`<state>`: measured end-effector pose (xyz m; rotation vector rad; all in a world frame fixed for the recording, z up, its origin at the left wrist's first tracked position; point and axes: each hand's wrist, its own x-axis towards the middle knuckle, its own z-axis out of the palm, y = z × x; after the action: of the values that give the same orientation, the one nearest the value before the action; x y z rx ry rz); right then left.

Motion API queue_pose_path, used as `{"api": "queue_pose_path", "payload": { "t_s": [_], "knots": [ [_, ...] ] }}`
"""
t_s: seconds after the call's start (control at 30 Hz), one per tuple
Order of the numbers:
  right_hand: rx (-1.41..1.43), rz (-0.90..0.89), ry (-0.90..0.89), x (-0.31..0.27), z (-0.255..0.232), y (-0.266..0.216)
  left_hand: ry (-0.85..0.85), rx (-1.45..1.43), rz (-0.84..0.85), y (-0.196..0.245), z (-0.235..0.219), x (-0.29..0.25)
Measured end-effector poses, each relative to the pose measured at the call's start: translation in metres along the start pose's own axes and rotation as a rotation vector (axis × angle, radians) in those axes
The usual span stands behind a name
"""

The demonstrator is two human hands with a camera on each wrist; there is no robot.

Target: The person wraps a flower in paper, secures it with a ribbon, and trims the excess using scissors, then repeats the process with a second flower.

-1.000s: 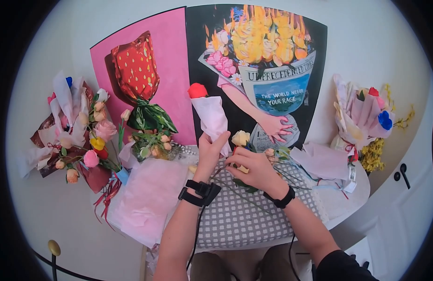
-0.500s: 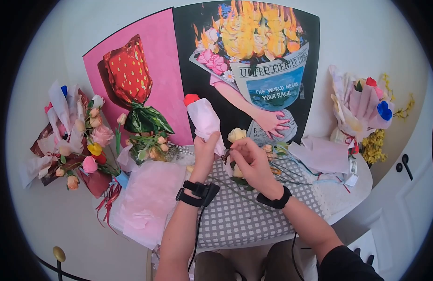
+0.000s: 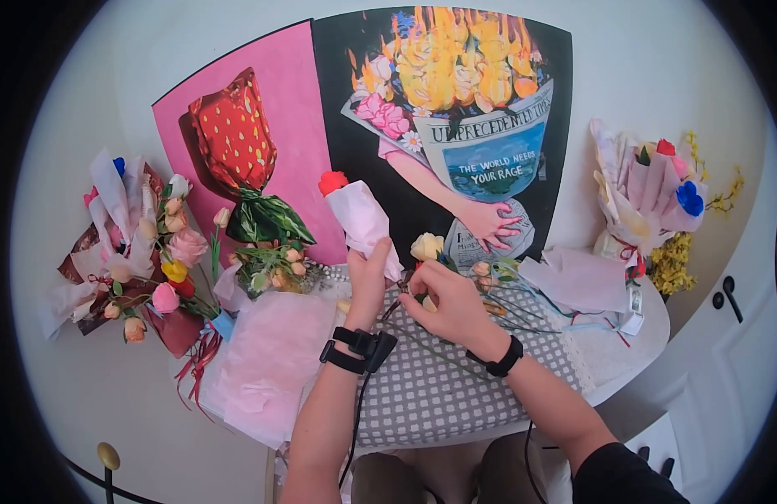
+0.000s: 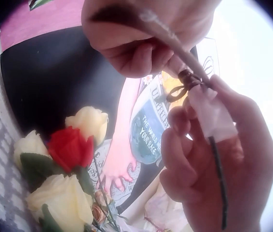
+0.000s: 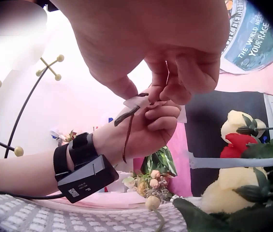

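Observation:
A single red rose (image 3: pixel 332 182) in pale pink wrapping paper (image 3: pixel 357 218) stands tilted above the table, gripped around its lower part by my left hand (image 3: pixel 369 273). My right hand (image 3: pixel 447 307) is at the bottom of the wrap and pinches a dark brown ribbon (image 5: pixel 129 140). In the left wrist view a small ribbon loop (image 4: pixel 177 93) sits at the gathered neck of the paper. Below it flare the paper's end (image 4: pixel 211 113) and a green stem (image 4: pixel 218 181). Beneath the right hand lie cream roses (image 4: pixel 61 200) and another red rose (image 4: pixel 70 147).
A grey checked cloth (image 3: pixel 456 399) covers the table's middle. Sheets of pale pink paper (image 3: pixel 275 361) lie at left, more wrapping paper (image 3: pixel 565 281) at right. Bouquets stand on the left (image 3: pixel 187 248) and right (image 3: pixel 657 189). Two pictures (image 3: pixel 237 168) lean on the wall behind.
The wrapped rose has tilted further left and dropped slightly. My right hand has moved slightly down and left, staying at the wrap's lower end. The head view has shifted a little.

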<state>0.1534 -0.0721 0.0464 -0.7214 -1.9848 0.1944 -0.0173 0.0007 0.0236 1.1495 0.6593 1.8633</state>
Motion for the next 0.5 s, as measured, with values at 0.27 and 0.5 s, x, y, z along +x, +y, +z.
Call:
{"api": "queue_pose_path", "payload": {
  "t_s": [0.27,0.5],
  "knots": [
    [0.068,-0.02,0.04,0.0,0.005,0.007,-0.043,0.093,0.066,0.002,0.005,-0.005],
    [0.307,-0.006,0.185,0.0,-0.004,0.01,-0.136,0.173,0.181,-0.023,0.001,0.001]
  ]
}}
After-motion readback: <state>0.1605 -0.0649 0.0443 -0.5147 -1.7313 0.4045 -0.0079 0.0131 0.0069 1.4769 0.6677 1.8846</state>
